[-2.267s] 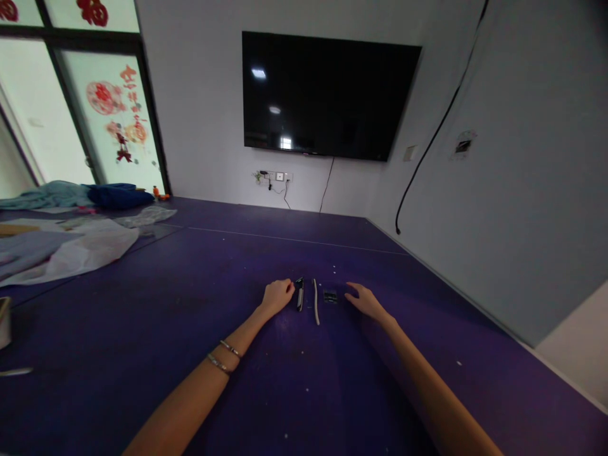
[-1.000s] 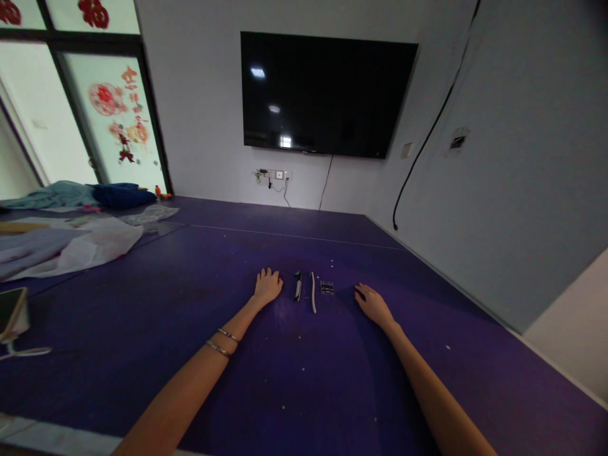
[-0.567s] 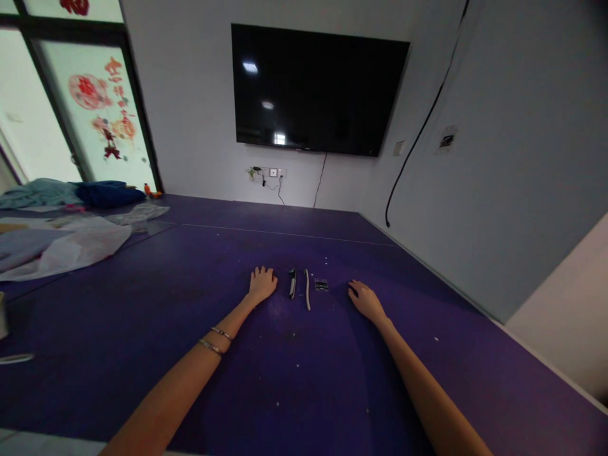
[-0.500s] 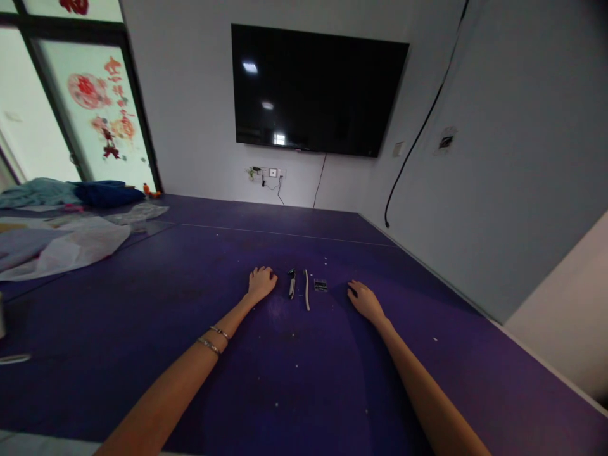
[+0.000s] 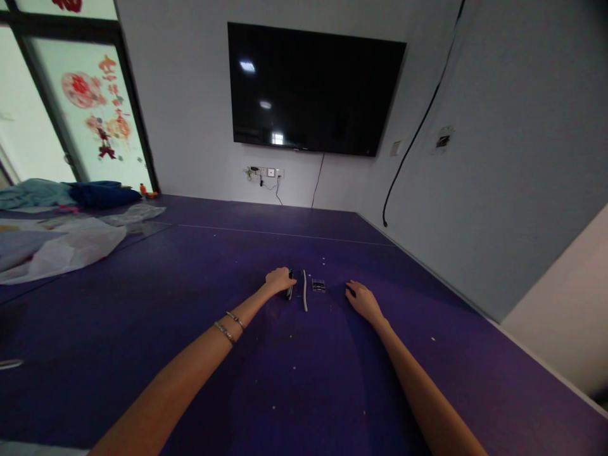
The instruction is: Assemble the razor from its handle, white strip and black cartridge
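Onto the slim black-and-pale tool has come the left hand, its grip seemingly clamped around the far end, beside the pale strip on the purple surface. A loose pinch could drop the tool; a sideways swing could knock the strip. The right hand rests unchanged, fingers loosely apart, near the dark packet.

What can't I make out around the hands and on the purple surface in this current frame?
All in the head view:
- Left hand: its own back hides its fingertips, so its grip is unclear.
- Dark-and-light tool: partly hidden by that hand.
- Small dark item: too small to identify.
- Pale object: cut off by the left edge.
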Tool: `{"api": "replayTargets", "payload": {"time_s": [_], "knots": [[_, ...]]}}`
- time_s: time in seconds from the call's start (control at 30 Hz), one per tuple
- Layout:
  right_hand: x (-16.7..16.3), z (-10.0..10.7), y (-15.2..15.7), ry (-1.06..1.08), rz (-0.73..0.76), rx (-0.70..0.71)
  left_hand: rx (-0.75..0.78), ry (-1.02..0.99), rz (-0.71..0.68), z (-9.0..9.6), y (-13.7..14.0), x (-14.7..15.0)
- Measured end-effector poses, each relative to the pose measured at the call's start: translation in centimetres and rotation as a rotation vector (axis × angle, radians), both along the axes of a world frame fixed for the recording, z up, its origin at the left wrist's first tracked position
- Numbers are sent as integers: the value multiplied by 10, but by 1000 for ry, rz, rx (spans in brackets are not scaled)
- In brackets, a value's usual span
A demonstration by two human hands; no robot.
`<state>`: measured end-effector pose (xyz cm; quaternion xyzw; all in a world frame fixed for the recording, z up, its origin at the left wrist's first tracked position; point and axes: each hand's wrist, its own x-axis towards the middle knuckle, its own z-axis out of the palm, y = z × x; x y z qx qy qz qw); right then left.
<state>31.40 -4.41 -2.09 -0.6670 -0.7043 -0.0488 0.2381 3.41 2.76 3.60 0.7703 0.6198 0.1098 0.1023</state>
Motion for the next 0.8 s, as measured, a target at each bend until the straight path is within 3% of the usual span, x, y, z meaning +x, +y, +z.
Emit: {"api": "replayTargets", "payload": {"time_s": [0.43,0.57,0.8], "knots": [[-1,-1,1,10,-8,5,-75,-113,56,-5,-2,10],[0,-1,0,-7,-7,-1,-163,-286,58,1,4,4],[2,-3,2,-10,-20,-9,-474,-773,19,26,14,-27]]}}
